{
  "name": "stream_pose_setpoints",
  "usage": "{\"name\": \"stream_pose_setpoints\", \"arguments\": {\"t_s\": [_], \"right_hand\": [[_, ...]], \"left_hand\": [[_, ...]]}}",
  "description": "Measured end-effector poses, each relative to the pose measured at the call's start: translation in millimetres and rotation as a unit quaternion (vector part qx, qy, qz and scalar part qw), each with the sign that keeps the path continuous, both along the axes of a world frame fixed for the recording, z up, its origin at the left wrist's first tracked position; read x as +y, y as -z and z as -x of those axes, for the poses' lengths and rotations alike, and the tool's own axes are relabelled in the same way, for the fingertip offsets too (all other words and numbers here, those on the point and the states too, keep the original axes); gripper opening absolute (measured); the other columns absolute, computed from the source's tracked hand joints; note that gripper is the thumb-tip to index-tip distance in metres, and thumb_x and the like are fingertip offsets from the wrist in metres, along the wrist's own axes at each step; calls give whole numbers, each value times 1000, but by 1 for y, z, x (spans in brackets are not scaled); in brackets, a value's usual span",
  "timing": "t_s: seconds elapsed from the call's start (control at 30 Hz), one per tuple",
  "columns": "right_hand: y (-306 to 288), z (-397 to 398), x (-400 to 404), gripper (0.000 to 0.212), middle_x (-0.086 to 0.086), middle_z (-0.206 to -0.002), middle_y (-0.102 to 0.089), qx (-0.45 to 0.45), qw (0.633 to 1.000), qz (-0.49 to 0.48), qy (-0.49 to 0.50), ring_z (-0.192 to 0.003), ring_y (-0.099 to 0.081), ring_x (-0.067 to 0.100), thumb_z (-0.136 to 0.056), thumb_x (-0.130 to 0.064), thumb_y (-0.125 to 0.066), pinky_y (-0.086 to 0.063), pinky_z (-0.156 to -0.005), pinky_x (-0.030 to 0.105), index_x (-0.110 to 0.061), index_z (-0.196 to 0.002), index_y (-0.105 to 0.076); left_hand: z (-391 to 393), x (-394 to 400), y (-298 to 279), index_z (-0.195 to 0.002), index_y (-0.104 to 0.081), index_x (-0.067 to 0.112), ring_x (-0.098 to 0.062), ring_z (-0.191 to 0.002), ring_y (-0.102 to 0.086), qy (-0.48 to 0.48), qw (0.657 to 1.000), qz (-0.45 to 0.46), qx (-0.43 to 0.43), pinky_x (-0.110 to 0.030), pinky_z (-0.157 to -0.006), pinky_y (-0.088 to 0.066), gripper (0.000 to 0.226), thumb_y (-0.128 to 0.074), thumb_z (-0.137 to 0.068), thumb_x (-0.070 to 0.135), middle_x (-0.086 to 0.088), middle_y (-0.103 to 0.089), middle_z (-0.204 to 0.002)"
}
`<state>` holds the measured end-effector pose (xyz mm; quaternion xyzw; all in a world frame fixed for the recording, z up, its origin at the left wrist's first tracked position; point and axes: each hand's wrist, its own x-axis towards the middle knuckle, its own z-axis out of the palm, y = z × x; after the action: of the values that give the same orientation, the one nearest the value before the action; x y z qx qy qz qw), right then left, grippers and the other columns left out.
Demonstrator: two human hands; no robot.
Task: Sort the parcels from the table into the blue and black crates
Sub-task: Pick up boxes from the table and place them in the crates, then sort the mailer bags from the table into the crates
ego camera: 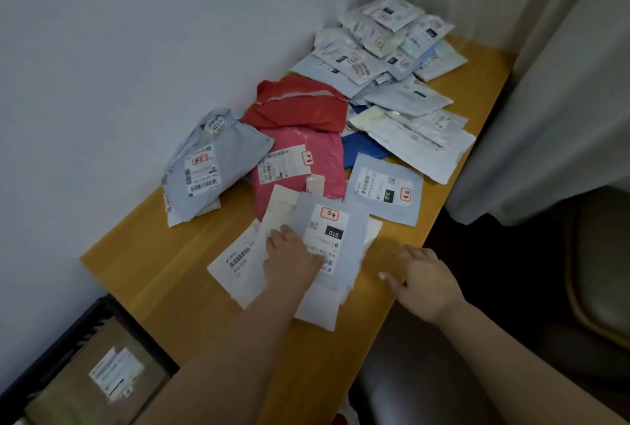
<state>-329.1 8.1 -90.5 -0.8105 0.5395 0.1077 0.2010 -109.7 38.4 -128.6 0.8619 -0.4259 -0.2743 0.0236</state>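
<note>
At the near end of the yellow worktop (163, 274), seen from the head camera, a person's left hand (289, 254) lies flat with straight fingers on a grey-blue flat parcel (335, 237) labelled 010, which tops a small overlapping stack; a white flat parcel (238, 267) pokes out to its left. The right hand (421, 279) hovers or rests just right of the stack near the worktop's right edge, fingers relaxed and holding nothing.

The likely trouble: the stacked mailers look slick, so a press-and-slide could drag two or three along together, or nudge the lowest over the near edge. A misread label would send a parcel to the wrong crate.

The count, as far as it can be made: two hands; one black crate (85, 319) on the floor at near left, holding one brown parcel (102, 380) that shows (the blue crate is out of view). On the worktop, one crumpled grey bag (211, 165) at left, one pink bag (300, 172), one red bag (300, 107) beyond it, one grey-blue flat parcel (385, 189) just right of the pink. The near stack holds at least three, perhaps four. The far heap of pale mailers (385, 46) runs to a dozen or more, too overlapped to number exactly.
</note>
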Motion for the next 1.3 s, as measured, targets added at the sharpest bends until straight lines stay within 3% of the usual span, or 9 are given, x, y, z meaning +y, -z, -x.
{"name": "stream_pose_setpoints", "arguments": {"t_s": [0.13,0.23,0.43,0.53,0.67,0.77,0.97,1.07,1.3], "right_hand": [[8,-4,-7,57,1,-145,-42,11,1000,-15,0,-133,-35,23,-97,-55,-40,-35,-107,35,-21,-143,-38],[7,-11,-9,58,2,-145,-41,-3,1000,-10,-4,-132,-36,23,-96,-52,-45,-35,-107,34,-19,-142,-34],[-11,-41,-29,99,5,-161,-4,-53,994,4,-93,-147,-8,26,-83,-50,-66,-16,-117,40,-23,-154,-2],[-20,-62,-28,106,5,-151,-36,-50,977,-102,-181,-138,-33,26,-77,-49,-73,-29,-112,38,-25,-154,-4],[-21,-62,-20,13,-6,-92,-59,-112,964,-145,-194,-90,-58,17,-88,-24,-65,-41,-69,23,-28,-97,-57],[-24,-43,-19,30,-11,-70,-51,-205,960,-125,-143,-64,-47,2,-89,-15,-63,-34,-54,14,-27,-66,-47],[-45,10,-18,12,-3,-84,-75,-429,866,-242,88,-74,-72,9,-91,-7,-63,-55,-58,20,-17,-92,-68],[-57,25,-16,8,1,-87,-76,-463,846,-236,117,-76,-73,15,-91,-11,-64,-56,-57,25,-16,-96,-68],[-75,50,-19,18,-5,-83,-70,-456,884,-46,91,-77,-68,14,-93,-37,-60,-53,-62,29,-22,-83,-60]], "left_hand": [[1,2,7,-132,-34,11,-26,-119,-45,32,996,22,-80,-35,-93,-44,75,-71,-80,50,-10,-45,-129],[-1,7,0,-132,-42,17,-25,-104,-55,71,993,98,2,-33,-81,-46,43,-58,-94,31,-7,-47,-123],[-18,10,-55,-131,-52,23,-24,-113,-55,354,933,-60,-23,-33,-83,-43,44,-59,-88,18,-3,-59,-122],[-9,19,-81,-136,-39,21,-28,-102,-59,389,917,-71,-50,-34,-71,-44,56,-64,-86,13,-8,-59,-112],[-7,40,-99,-146,-20,25,-27,-102,-60,256,964,67,18,-34,-74,-47,87,-73,-79,9,-8,-52,-122],[-6,60,-103,-151,-15,27,-18,-110,-56,32,973,220,68,-33,-85,-51,91,-74,-82,17,-4,-42,-136],[49,91,-80,-141,-39,14,-15,-109,-55,-207,925,257,190,-27,-81,-50,64,-60,-90,47,-1,-52,-130],[84,93,-80,-119,-57,17,-14,-94,-64,-246,870,277,326,-33,-71,-58,42,-60,-90,48,2,-65,-107],[118,82,-109,-106,-59,24,-4,-90,-60,-231,871,387,198,-16,-68,-46,14,-58,-95,32,8,-64,-101]]}}
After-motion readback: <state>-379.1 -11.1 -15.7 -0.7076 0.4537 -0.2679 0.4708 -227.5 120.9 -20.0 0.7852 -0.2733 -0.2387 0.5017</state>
